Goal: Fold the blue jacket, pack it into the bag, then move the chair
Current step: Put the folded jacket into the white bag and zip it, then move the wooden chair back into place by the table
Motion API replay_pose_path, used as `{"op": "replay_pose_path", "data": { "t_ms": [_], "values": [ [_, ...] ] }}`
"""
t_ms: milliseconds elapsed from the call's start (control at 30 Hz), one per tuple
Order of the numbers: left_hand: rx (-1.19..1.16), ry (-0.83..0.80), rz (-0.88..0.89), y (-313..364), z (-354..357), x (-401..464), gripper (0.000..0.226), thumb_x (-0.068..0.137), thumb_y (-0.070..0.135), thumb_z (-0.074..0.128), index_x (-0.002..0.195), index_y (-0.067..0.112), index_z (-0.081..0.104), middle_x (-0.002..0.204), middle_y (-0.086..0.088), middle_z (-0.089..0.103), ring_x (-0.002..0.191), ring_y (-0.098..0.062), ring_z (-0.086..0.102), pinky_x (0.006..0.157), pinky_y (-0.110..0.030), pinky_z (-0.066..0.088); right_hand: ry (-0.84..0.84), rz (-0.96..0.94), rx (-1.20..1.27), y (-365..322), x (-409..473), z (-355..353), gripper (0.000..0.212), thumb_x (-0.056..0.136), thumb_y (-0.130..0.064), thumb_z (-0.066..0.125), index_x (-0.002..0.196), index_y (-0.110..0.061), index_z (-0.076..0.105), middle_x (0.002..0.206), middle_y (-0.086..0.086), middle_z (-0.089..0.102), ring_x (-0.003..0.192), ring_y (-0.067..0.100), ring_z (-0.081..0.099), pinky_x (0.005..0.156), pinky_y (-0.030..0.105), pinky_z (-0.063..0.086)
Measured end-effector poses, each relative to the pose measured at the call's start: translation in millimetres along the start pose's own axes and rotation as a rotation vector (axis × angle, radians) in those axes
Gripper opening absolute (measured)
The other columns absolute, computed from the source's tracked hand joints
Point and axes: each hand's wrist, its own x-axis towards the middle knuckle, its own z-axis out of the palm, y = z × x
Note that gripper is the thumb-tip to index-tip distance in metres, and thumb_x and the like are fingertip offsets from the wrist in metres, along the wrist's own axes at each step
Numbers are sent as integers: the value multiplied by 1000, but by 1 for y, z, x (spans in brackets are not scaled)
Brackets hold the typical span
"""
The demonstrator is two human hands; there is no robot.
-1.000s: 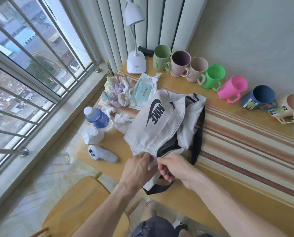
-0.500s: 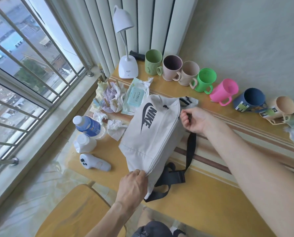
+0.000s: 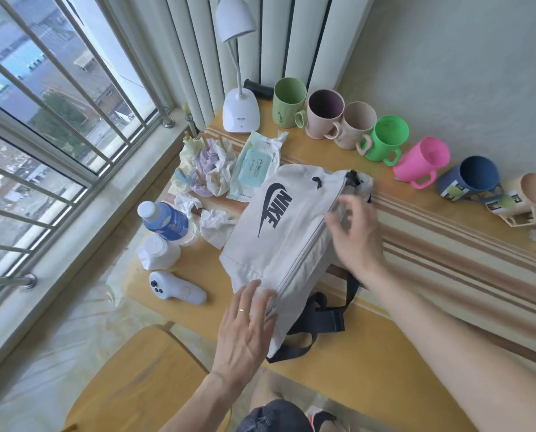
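Observation:
A pale grey bag (image 3: pixel 279 232) with a dark logo and black straps lies on the wooden table (image 3: pixel 369 369), its zip closed along the top. The blue jacket is out of sight. My left hand (image 3: pixel 245 325) rests flat, fingers spread, on the bag's near corner. My right hand (image 3: pixel 354 235) hovers with fingers apart just over the bag's right side, holding nothing. A wooden chair seat (image 3: pixel 136 381) shows at the lower left, in front of the table.
A row of coloured mugs (image 3: pixel 385 138) lines the wall at the back. A white desk lamp (image 3: pixel 240 110), a wet-wipes pack (image 3: pixel 254 166), crumpled cloths, a blue bottle (image 3: pixel 167 221), a white jar and a white controller (image 3: pixel 176 288) sit left of the bag. A barred window is at left.
The zip has been drawn shut from the near end to the far end. My right hand has let go of the zip pull and my left hand has released the bag's corner and flattened.

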Motion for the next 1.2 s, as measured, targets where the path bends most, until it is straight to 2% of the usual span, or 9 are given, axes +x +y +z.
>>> {"op": "replay_pose_path", "data": {
  "t_ms": [100, 200, 300, 433, 533, 600, 867, 1067, 1200],
  "values": [
    [43, -66, 70, -2, 14, -3, 60, 103, 18, 55, 157, 20, 31, 165, -6, 29, 153, -26, 24, 112, -35, 38, -161, -247, -323, 13, -56, 31, 49, 100, -45, 49, 145, -29, 43, 161, 11, 26, 144, 31, 31, 113, 44, 36],
    [86, -162, 55, -13, 28, -7, 71, 103, 16, 51, 161, 28, 12, 169, 1, 15, 156, -24, 14, 114, -35, 39, -279, -223, -481, 37, -76, 57, 61, 100, -46, 49, 156, -34, 28, 170, 12, 0, 153, 37, 15, 115, 49, 37],
    [131, -218, 56, -16, 29, -8, 65, 105, 21, 42, 161, 32, 10, 170, 1, 13, 155, -23, 16, 112, -36, 41, -320, -189, -496, 50, -93, 65, 68, 99, -41, 51, 159, -32, 19, 171, 10, -7, 156, 35, 8, 116, 53, 39],
    [123, -291, 8, -8, 9, -22, 56, 105, 30, 30, 159, 30, 16, 167, 1, 23, 149, -22, 27, 105, -38, 44, -299, -148, -427, 41, -145, 63, 64, 101, -44, 47, 158, -29, 21, 171, 10, 2, 154, 36, 13, 120, 50, 32],
    [107, -319, -107, -4, -11, -61, 40, 103, 35, 36, 141, 26, 46, 143, 0, 53, 124, -30, 54, 87, -41, 51, -266, -144, -386, 36, -212, 62, 63, 99, -42, 51, 156, -21, 32, 166, 16, 22, 150, 38, 26, 118, 48, 31],
    [87, -348, -194, -5, -25, -102, 39, 102, 38, 37, 135, 21, 52, 129, -6, 63, 111, -35, 62, 80, -43, 53, -231, -183, -352, 37, -267, 66, 61, 98, -40, 54, 152, -17, 38, 162, 17, 32, 144, 37, 33, 115, 48, 36],
    [128, -275, -311, -41, -93, -330, 38, 102, 39, 40, 130, 20, 57, 127, -6, 66, 113, -31, 64, 82, -45, 57, -233, -232, -221, 26, -490, 104, 56, 99, -36, 54, 149, -13, 42, 152, 12, 46, 139, 33, 40, 114, 44, 32],
    [302, -205, -343, -71, -183, -466, 40, 102, 41, 41, 132, 21, 59, 127, -4, 68, 117, -26, 63, 93, -41, 54, -364, -215, -81, -31, -634, 134, 54, 100, -45, 49, 148, -23, 41, 150, 4, 49, 139, 26, 42, 112, 41, 38],
    [375, -141, -394, -95, -236, -521, 38, 100, 40, 40, 124, 21, 63, 116, -4, 71, 107, -24, 67, 88, -42, 57, -468, -228, 7, -70, -700, 174, 53, 100, -49, 46, 149, -30, 38, 152, -3, 45, 138, 20, 44, 107, 33, 39]
  ]
}}
